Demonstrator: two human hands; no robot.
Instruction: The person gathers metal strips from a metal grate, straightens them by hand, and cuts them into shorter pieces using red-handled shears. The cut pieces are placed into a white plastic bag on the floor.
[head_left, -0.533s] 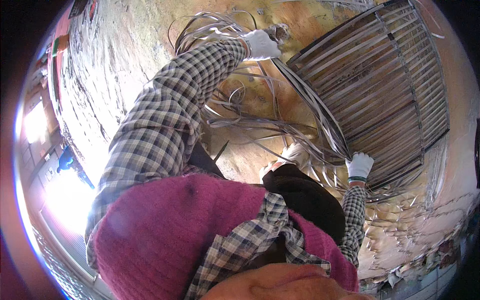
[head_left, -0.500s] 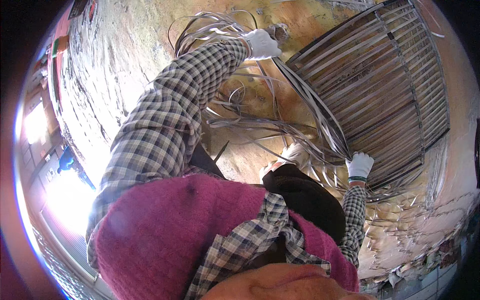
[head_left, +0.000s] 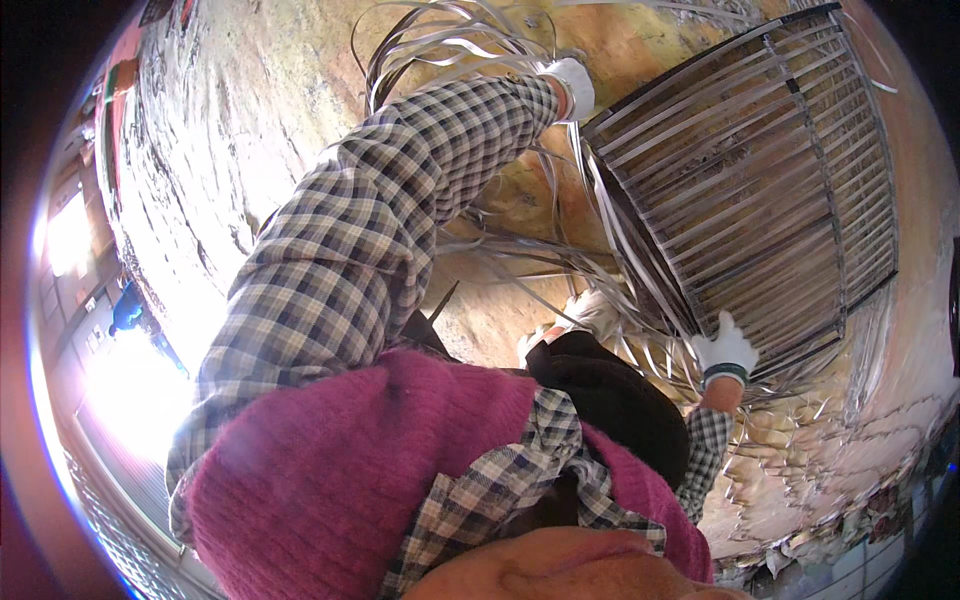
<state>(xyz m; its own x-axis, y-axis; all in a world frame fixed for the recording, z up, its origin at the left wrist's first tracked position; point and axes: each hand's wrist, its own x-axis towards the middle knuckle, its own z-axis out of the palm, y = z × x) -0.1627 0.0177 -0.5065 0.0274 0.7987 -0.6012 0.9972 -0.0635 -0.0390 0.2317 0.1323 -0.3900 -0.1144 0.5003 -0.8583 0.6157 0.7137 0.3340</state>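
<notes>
Opening from its earlier clench, the right hand extends its fingers beside the slatted panel; the left hand, now nearer the panel, has an untellable grip; strips line the panel's left side.

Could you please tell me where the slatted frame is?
In the head view, the slatted frame lies at upper right, beside the loose strips, with the right hand near its lower left corner.

Fingers of the left grip are mostly hidden; the top edge cuts off the looped strips; a blue shape is too small to tell.
</notes>
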